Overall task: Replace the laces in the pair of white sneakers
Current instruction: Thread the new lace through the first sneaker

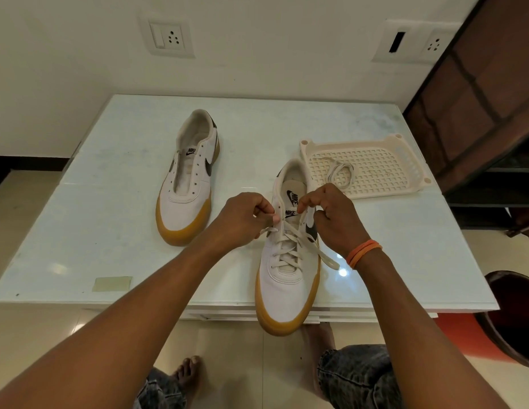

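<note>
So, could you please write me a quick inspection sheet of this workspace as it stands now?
Surface: pale glossy table, a tape patch near its front edge.
Job's things: near sneaker laced, toe overhanging the edge; far sneaker unlaced; spare lace in the tray.
Clutter: nothing seen.
Hands: left hand and right hand each pinch the lace ends.
Cables: nothing seen.
Surroundings: wall sockets, wooden furniture right.

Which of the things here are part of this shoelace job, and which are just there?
Part of the job:
near sneaker, its lace pinched by left hand and right hand
unlaced sneaker
coiled lace in the tray

Just there:
tape patch
wall sockets
wristbands
</note>
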The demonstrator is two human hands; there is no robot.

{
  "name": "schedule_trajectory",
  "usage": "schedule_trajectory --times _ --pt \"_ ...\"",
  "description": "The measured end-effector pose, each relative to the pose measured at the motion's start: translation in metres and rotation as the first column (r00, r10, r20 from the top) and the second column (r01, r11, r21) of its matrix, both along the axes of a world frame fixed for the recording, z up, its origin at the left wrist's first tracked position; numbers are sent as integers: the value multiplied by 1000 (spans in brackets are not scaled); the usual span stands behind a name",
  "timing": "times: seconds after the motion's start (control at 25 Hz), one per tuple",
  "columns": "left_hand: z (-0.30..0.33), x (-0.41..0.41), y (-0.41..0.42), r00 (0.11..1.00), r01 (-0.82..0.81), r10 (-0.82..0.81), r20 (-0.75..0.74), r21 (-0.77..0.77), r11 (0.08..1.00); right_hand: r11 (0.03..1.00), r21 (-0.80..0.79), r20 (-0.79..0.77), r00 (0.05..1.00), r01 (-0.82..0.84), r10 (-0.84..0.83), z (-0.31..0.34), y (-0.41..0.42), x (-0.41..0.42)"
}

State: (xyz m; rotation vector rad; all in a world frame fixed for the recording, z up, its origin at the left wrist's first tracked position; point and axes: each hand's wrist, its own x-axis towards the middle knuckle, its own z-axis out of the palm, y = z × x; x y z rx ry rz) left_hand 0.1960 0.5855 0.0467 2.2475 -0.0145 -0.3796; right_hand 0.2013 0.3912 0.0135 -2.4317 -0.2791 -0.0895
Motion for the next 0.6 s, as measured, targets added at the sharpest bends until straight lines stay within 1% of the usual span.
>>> schedule_trajectory --times 0.12,0.2,0.24,0.28,0.32,0.36,0.4,0.44,0.48,0.52,0.56,0.6 --pt "0 1 -1 998 41 -44 36 76 996 1000 24 28 1000 5 -6 1 1 -1" --pt "5 4 2 991 128 -131 15 139 982 999 51 42 999 10 -12 2 1 -3" --pt "7 7 8 989 144 -149 11 192 971 998 65 45 999 7 -10 3 2 -4" --pt "9 11 17 992 114 -124 27 245 963 997 76 46 999 2 -6 3 3 -4" --pt "11 18 28 996 38 -60 63 295 955 997 74 49 999 -1 -3 4 3 -5" --pt "12 24 42 993 -73 35 114 346 935 998 65 50 999 -3 -1 4 2 -5" --pt "14 29 54 976 -193 130 176 412 891 998 56 48 999 -3 1 4 2 -5" --pt "16 31 66 949 -298 200 242 488 820 999 54 41 999 -2 0 4 1 -4" --pt "19 31 75 923 -378 253 291 554 741 998 57 31 1000 1 -2 4 1 -4" --pt "20 29 79 905 -423 290 311 597 682 998 62 20 1000 5 -6 5 2 -4" --pt "20 28 78 896 -442 303 324 598 669 998 67 13 1000 9 -10 5 3 -4" --pt "20 25 73 905 -421 289 312 555 718 997 73 10 1000 14 -15 6 3 -4"
